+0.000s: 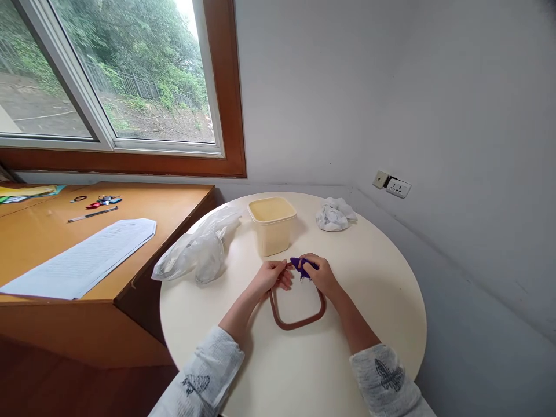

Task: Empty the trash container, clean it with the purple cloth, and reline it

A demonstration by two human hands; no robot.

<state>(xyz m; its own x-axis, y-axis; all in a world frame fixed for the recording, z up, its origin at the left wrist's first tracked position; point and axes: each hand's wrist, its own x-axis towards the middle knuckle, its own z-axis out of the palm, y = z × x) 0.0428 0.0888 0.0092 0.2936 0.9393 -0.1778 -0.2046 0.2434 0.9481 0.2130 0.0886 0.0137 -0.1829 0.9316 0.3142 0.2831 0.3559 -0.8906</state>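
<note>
A brown rounded-rectangle frame [299, 320] lies flat on the round cream table [382, 301]. My left hand [271, 275] is closed on the frame's far left corner. My right hand [320, 275] pinches a small purple piece [300, 266] at the frame's far edge, fingers curled round it. Just beyond both hands stands a cream square tub [273, 225] with its lid on.
A crumpled clear plastic bag [197, 249] lies at the table's left edge and a crumpled white wad [333, 214] at the far right. A wooden desk [174, 200] on the left carries papers [82, 258], a pen [92, 215] and keys [103, 201]. A wall socket [397, 187] sits right.
</note>
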